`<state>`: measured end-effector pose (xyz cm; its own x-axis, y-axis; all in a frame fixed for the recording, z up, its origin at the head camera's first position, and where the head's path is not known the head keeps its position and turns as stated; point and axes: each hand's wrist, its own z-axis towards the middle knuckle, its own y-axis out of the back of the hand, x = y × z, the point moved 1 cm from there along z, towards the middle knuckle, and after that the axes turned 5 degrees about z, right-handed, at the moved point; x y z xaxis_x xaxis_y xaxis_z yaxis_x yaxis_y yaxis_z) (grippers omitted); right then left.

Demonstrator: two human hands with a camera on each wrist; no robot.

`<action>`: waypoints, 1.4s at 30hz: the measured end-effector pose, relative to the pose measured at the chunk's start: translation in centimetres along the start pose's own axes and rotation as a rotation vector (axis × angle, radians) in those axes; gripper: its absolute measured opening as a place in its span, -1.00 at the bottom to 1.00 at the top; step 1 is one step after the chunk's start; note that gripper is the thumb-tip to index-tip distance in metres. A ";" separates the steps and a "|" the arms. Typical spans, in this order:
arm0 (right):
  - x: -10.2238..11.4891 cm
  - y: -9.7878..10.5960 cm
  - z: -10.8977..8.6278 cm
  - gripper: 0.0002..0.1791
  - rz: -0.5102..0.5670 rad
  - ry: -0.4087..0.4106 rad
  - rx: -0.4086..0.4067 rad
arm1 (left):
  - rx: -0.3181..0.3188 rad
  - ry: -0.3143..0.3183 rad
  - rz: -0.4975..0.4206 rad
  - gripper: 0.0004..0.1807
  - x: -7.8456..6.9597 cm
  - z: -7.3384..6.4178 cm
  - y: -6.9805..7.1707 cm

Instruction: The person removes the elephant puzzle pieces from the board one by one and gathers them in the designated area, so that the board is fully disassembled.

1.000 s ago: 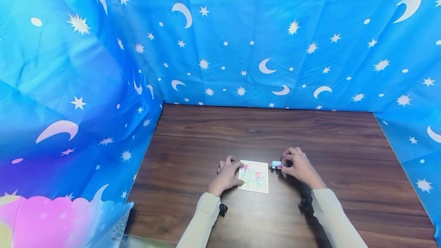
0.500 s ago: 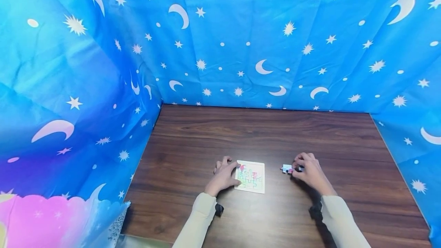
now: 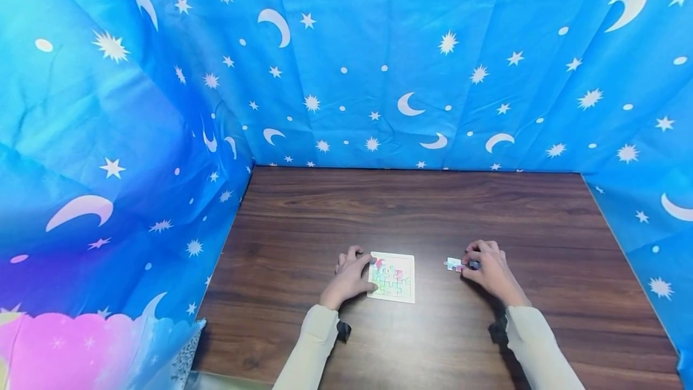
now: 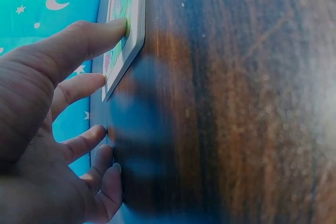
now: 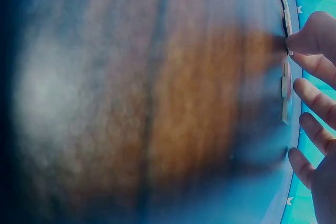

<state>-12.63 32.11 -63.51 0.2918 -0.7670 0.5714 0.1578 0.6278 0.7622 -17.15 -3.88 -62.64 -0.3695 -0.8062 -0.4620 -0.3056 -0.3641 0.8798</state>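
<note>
A square jigsaw board (image 3: 405,259) with a pale frame and several pieces fitted in it lies flat on the table. My left hand (image 3: 348,277) is at its left side, thumb and index fingertip pressing on the board near its edge, the other fingers spread on the table; the left wrist view shows the thumb (image 4: 86,43) on the board's face. Right of the board, my right hand (image 3: 491,266) pinches a pale blue and pink puzzle piece (image 3: 452,265) between thumb and index finger. A second puzzle piece (image 5: 286,85) lies under the right hand's other fingers, mostly hidden from the head view.
The dark wood-grain table (image 3: 325,209) carries the board and the pieces. Blue cloth (image 3: 346,47) with moons and stars hangs along its back and both sides. A pink and blue scalloped cloth (image 3: 81,348) is at the lower left.
My right hand has moved right with the puzzle piece, widening its gap from the board, then stayed nearly still. My left hand keeps its place on the board. The head view has shifted slightly.
</note>
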 end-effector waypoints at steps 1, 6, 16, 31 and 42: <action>0.1 0.0 0.1 -0.84 -0.002 -0.003 0.000 | -0.003 -0.001 0.000 -0.31 0.0 0.0 0.1; 0.7 -0.1 0.5 -0.82 0.017 -0.021 -0.007 | -0.013 -0.001 -0.002 -0.32 0.0 -0.1 0.3; 4.1 -2.9 2.5 -0.85 0.050 0.049 -0.018 | -0.007 -0.003 0.004 -0.33 0.2 -0.2 -0.4; 11.4 -9.5 6.3 -0.87 0.073 0.218 0.113 | -0.002 0.029 0.012 -0.07 0.6 -0.1 -0.2; 12.7 -10.6 6.7 -0.89 0.065 0.174 0.145 | -0.002 0.031 0.001 -0.03 0.3 0.1 -0.1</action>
<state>-16.91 14.84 -62.35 0.4576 -0.6832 0.5691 -0.0004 0.6399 0.7685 -17.33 -4.09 -62.86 -0.3428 -0.8205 -0.4574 -0.3037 -0.3640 0.8805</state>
